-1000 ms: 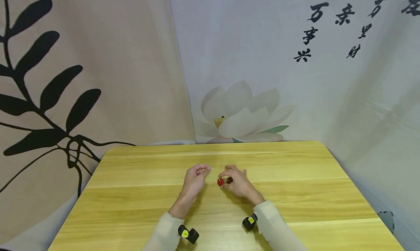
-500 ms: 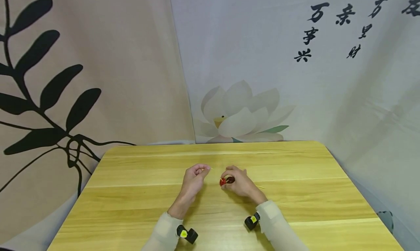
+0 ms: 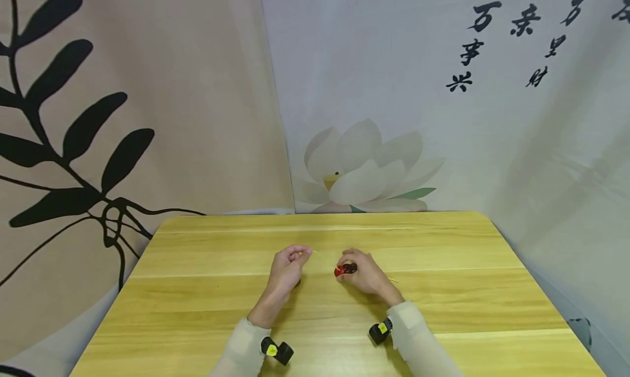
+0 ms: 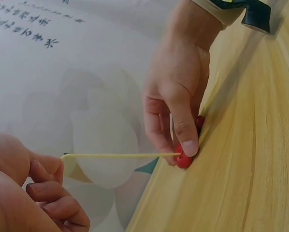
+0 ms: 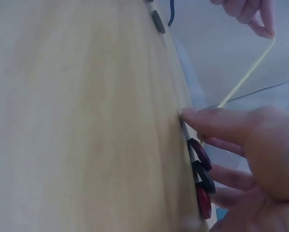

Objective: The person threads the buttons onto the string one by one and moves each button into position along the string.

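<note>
My left hand (image 3: pixel 285 268) pinches the end of a thin yellow cord (image 4: pixel 116 155), which runs straight across to my right hand (image 3: pixel 366 273). Where the cord meets my right hand, thumb and fingers grip a red button (image 4: pixel 184 159) with small holes; the cord enters its face. Behind it, dark buttons (image 3: pixel 350 268) sit close together within the right hand's grasp. From the right wrist, a dark button (image 5: pixel 204 177) and another red button (image 5: pixel 203 200) show edge-on beside the curled fingers. The cord's other end (image 3: pixel 393 280) emerges past the right wrist.
Both hands work low over a wooden table (image 3: pixel 197 311). Hanging cloth (image 3: pixel 206 120) with printed leaves, a lotus and characters stands behind its far edge. Black cameras (image 3: pixel 278 351) sit on both wrists. A small dark thing (image 5: pixel 158 21) appears at the top of the right wrist view.
My right hand has shifted slightly to the right with the buttons, and my left hand slightly to the left, so the gap between them is wider. Both grips stay the same.
</note>
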`<state>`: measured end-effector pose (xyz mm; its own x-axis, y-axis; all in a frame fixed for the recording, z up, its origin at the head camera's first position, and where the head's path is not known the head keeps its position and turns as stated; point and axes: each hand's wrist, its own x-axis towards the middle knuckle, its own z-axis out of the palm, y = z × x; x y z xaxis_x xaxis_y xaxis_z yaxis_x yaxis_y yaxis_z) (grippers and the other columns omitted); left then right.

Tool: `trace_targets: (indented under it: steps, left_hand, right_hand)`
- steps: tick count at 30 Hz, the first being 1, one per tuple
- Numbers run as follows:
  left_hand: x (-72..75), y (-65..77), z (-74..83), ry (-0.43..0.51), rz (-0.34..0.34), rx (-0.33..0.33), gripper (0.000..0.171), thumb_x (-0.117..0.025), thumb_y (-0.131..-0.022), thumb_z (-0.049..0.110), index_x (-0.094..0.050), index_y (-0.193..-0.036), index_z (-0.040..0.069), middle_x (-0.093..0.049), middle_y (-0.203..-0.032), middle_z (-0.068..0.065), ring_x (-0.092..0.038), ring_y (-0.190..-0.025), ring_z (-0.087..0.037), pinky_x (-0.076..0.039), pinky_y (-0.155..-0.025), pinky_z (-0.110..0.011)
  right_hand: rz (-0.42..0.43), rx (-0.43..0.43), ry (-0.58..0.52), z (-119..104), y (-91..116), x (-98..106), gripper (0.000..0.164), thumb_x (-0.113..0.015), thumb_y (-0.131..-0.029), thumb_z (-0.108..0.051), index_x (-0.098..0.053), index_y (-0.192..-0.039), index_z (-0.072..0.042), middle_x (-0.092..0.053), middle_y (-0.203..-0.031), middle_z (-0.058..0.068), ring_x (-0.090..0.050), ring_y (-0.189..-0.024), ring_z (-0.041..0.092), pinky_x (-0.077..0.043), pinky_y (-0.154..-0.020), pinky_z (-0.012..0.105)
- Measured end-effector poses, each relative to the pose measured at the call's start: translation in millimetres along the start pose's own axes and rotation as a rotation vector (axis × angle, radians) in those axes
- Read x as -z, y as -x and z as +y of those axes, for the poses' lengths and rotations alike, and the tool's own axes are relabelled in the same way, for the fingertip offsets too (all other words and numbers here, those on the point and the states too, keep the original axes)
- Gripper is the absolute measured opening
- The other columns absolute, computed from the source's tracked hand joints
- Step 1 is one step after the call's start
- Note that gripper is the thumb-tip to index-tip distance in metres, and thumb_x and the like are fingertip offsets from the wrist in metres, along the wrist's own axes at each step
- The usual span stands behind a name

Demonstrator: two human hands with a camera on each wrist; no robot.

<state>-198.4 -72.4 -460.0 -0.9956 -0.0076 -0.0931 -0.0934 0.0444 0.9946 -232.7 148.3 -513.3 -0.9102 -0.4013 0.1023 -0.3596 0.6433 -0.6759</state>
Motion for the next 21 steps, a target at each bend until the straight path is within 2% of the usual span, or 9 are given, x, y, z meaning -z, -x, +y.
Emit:
trace_targets:
  steps: [4, 8, 15, 18, 21]
  left_hand:
    - [3.2, -0.1, 0.3, 0.009, -0.002, 0.006, 0.030, -0.063, -0.098, 0.019, -0.065, -0.114, -0.006, -0.034, -0.060, 0.006, -0.026, -0.045, -0.005, -0.025, -0.044, -0.019]
    - [5.0, -2.9, -5.1, 0.019, -0.005, 0.008, 0.031, -0.063, -0.098, 0.020, -0.064, -0.114, -0.006, -0.034, -0.061, 0.006, -0.025, -0.046, -0.005, -0.025, -0.044, -0.018]
    - [6.6, -2.9, -4.8, 0.014, -0.004, 0.013, 0.026, -0.062, -0.099, 0.020, -0.066, -0.111, -0.002, -0.035, -0.063, 0.006, -0.025, -0.045, -0.005, -0.024, -0.043, -0.019]
    - [6.2, -0.6, -1.5, 0.007, -0.003, 0.020, 0.023, -0.061, -0.099, 0.018, -0.065, -0.110, -0.002, -0.035, -0.062, 0.006, -0.025, -0.045, -0.004, -0.024, -0.044, -0.019]
    - [5.4, 7.0, 9.1, -0.009, -0.008, 0.026, 0.022, -0.059, -0.100, 0.015, -0.065, -0.110, -0.004, -0.034, -0.062, 0.005, -0.025, -0.045, -0.004, -0.024, -0.045, -0.019]
  right_hand:
    - [-0.009, -0.006, 0.013, -0.8, -0.1, 1.9, 0.023, -0.082, -0.081, -0.014, -0.070, -0.100, -0.013, -0.057, -0.137, 0.021, -0.042, -0.136, 0.045, -0.020, -0.110, 0.070]
    - [-0.011, -0.017, 0.027, -1.6, -0.2, 2.9, 0.022, -0.083, -0.080, -0.014, -0.070, -0.099, -0.013, -0.057, -0.136, 0.021, -0.046, -0.133, 0.043, -0.024, -0.111, 0.066]
    - [0.003, -0.011, 0.032, -0.2, -1.4, 1.2, 0.021, -0.083, -0.079, -0.011, -0.070, -0.096, -0.012, -0.057, -0.136, 0.022, -0.049, -0.130, 0.043, -0.024, -0.110, 0.068]
    - [0.006, -0.009, 0.031, 0.1, -1.8, 0.5, 0.022, -0.083, -0.079, -0.010, -0.070, -0.096, -0.013, -0.057, -0.136, 0.022, -0.049, -0.130, 0.043, -0.025, -0.109, 0.067]
    - [0.001, -0.013, 0.032, 0.2, -1.7, 0.0, 0.022, -0.083, -0.079, -0.010, -0.070, -0.096, -0.013, -0.057, -0.136, 0.022, -0.048, -0.131, 0.043, -0.025, -0.110, 0.067]
